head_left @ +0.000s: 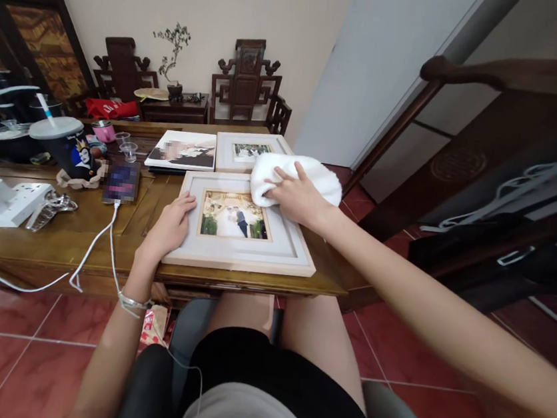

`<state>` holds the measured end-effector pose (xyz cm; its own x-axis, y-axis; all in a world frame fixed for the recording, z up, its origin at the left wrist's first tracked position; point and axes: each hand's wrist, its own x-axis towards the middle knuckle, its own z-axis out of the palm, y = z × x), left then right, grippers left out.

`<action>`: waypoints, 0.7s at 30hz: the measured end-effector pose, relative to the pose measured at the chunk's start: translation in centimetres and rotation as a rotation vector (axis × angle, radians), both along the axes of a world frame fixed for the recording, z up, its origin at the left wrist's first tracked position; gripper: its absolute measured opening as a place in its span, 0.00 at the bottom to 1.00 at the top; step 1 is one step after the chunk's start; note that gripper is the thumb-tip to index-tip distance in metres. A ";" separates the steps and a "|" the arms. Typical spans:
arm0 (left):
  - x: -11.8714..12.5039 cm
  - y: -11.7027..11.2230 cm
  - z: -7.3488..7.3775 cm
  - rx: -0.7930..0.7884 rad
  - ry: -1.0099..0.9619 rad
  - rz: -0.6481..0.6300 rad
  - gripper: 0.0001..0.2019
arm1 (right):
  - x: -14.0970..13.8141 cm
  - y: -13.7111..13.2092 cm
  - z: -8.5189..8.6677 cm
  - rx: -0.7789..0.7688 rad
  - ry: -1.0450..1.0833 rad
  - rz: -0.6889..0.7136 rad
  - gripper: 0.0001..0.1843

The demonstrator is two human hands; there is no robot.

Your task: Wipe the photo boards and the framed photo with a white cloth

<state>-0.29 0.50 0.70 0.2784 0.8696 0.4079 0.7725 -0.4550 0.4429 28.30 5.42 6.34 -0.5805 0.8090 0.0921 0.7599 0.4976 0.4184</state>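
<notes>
A pale wooden picture frame (242, 262) with a wedding photo lies face up at the table's front edge. My left hand (170, 227) holds its left side, fingers bent over the border. With fingers spread, my right hand (293, 190) grips a fluffy white cloth (322, 177) on the frame's upper right corner; the thumb side is partly hidden in the pile. The cloth covers that corner and part of a second framed photo (225, 144) behind. Left of that one lies a photo panel (185, 148) on a dark item.
On the wooden table (153, 198), a phone (121, 183) with a white cable, a lidded cup (67, 145), a power strip (12, 202) and small clear cups (128, 148) sit to the left. A dark wooden chair (416, 151) stands close on the right.
</notes>
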 end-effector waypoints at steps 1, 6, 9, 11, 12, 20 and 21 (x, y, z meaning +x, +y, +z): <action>0.0 0.0 0.0 -0.002 0.002 0.003 0.22 | 0.2 -0.3 -0.1 -0.023 -0.003 0.011 0.29; 0.3 -0.2 0.3 -0.003 0.007 0.012 0.22 | 0.8 -5.0 0.8 -0.168 0.014 0.111 0.29; 0.5 -0.3 0.4 0.000 0.008 0.016 0.22 | 1.1 -8.3 2.1 -0.289 0.046 0.156 0.29; 0.5 -0.4 0.3 0.003 0.010 0.024 0.23 | 1.4 -9.6 3.0 -0.387 0.075 0.185 0.32; 0.5 -0.4 0.3 0.005 0.008 0.028 0.23 | 1.5 -9.9 3.5 -0.432 0.098 0.195 0.33; 0.3 -0.2 0.2 0.004 -0.013 0.032 0.22 | -1.9 -4.4 4.8 -0.119 0.282 0.108 0.32; 0.3 -0.2 0.2 0.002 -0.012 0.030 0.22 | -3.1 -3.2 4.5 -0.054 0.283 0.148 0.31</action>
